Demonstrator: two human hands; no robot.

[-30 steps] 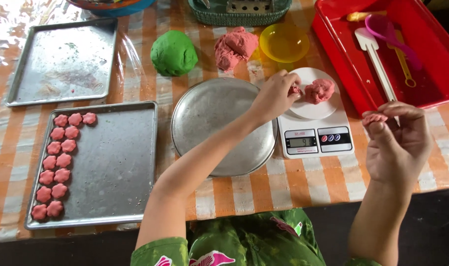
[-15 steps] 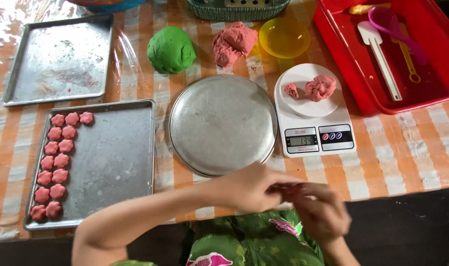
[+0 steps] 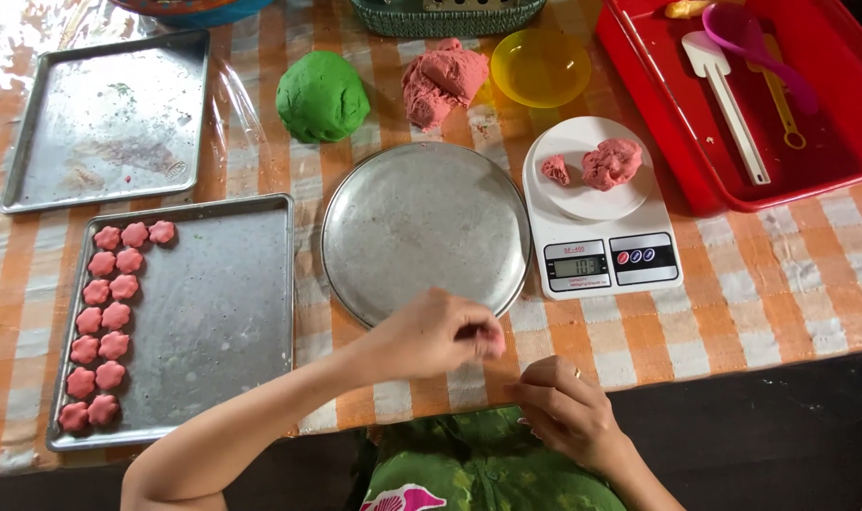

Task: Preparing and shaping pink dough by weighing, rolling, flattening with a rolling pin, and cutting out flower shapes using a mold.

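Pink shapes fill 2 columns, rest of tray bare; left hand pinches dough bit, right hand loosely curled, holds nothing; lumps on scale left

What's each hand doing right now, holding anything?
Left hand: fingers pinched shut, apparently on a small pink dough piece, mostly hidden.
Right hand: fingers loosely curled, contents cannot be told.

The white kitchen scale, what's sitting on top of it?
On the scale sits a white plate with two pink dough lumps: a small one and a bigger one. The plate hides the weighing platform beneath.
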